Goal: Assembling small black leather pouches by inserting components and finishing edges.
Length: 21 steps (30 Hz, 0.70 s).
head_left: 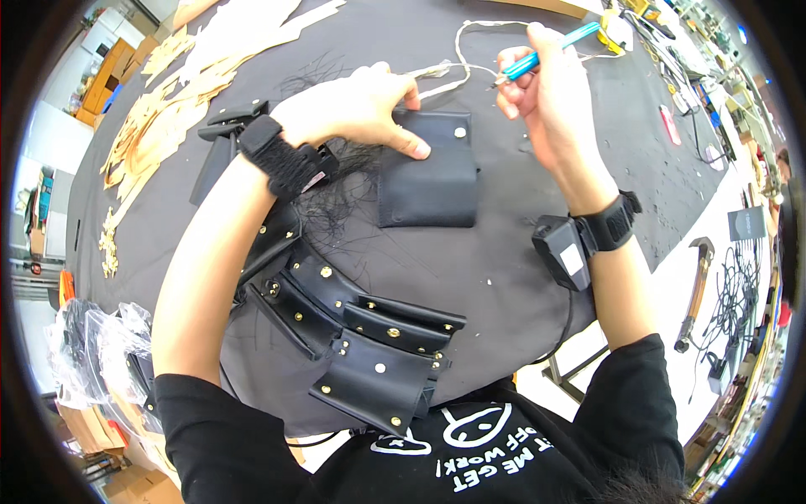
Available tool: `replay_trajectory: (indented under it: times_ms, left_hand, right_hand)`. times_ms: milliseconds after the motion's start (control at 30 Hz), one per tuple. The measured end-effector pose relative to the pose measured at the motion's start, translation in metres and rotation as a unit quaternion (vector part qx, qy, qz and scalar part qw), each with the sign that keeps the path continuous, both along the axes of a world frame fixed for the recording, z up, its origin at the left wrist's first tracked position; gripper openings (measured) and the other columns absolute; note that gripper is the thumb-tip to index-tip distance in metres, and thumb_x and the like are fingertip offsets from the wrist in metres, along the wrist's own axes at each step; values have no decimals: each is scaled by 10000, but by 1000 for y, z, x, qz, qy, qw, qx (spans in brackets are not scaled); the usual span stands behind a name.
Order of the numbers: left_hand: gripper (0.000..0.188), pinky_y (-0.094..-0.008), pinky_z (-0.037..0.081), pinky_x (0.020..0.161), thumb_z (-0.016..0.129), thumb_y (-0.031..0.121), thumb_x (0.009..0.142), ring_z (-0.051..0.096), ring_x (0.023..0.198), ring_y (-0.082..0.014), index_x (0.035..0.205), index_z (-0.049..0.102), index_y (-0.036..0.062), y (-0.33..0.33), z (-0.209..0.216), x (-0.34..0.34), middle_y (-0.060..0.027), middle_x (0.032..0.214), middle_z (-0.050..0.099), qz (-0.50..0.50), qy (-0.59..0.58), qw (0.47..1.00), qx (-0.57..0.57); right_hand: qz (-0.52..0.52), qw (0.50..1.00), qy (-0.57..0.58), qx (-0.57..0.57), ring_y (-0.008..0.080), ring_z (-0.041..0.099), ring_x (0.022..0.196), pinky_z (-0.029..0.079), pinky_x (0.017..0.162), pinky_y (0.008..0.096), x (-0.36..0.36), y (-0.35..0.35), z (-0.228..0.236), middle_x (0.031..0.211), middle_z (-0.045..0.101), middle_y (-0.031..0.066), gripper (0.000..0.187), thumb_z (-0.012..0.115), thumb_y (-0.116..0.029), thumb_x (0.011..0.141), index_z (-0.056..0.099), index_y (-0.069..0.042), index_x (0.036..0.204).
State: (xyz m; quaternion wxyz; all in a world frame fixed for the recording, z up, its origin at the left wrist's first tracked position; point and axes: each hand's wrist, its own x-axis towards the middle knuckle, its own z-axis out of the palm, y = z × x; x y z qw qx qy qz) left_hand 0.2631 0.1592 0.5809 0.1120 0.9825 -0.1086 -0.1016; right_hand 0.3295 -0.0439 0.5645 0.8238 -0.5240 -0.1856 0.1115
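A black leather wallet (428,189) with a snap button on its flap lies on the dark table cover. My left hand (369,105) grips it at the upper left, thumb pressed on the flap and fingers bent at the far edge. To the right of the wallet, my right hand (550,101) is raised, its fingers closed round a slim blue pen-shaped tool (550,52). The tool's dark tip points down and left, apart from the leather. Each wrist wears a black strap with a small box.
Several black leather pieces with brass snaps (369,336) lie in a curved row nearer me. Loose black threads (336,202) spread left of the wallet. Tan strips (185,109) cover the far left. A pale cord (460,50) loops behind my hands. At the right lies a hammer (695,294).
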Motion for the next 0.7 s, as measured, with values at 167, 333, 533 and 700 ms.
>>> replay_trajectory:
  times_ms: [167, 333, 533, 700]
  left_hand:
    - [451, -339, 413, 798, 733, 404, 740, 501, 912, -249, 1017, 544, 103, -3, 0, 10, -103, 956, 487, 8, 13, 1000, -1]
    - [331, -252, 340, 642, 686, 241, 800, 356, 752, -98, 866, 418, 58, -6, 54, -32, 4, 768, 342, -4, -11, 990, -141]
    - [287, -343, 448, 696, 700, -12, 678, 527, 791, -274, 856, 482, 40, -45, 51, -114, -95, 870, 443, -6, -114, 989, -96]
    - [403, -345, 452, 738, 808, 203, 633, 520, 838, -277, 883, 523, 63, -45, 15, -130, -89, 929, 437, -21, -72, 995, -69]
  right_hand:
    - [-26, 999, -4, 27, 148, 528, 523, 422, 417, 278, 7, -6, 5, 692, 554, 93, 246, 510, -275, 942, 377, -69, 947]
    - [-44, 997, -8, 65, 155, 522, 534, 422, 421, 293, 13, -15, 13, 721, 558, 112, 258, 515, -273, 935, 388, -53, 892]
    - [-51, 995, -7, 86, 134, 504, 498, 430, 417, 267, -2, -13, 23, 702, 553, 102, 212, 473, -248, 959, 364, -69, 932]
    - [-31, 997, -53, 45, 145, 528, 520, 423, 403, 284, -10, -4, 12, 721, 568, 109, 260, 514, -286, 938, 384, -63, 910]
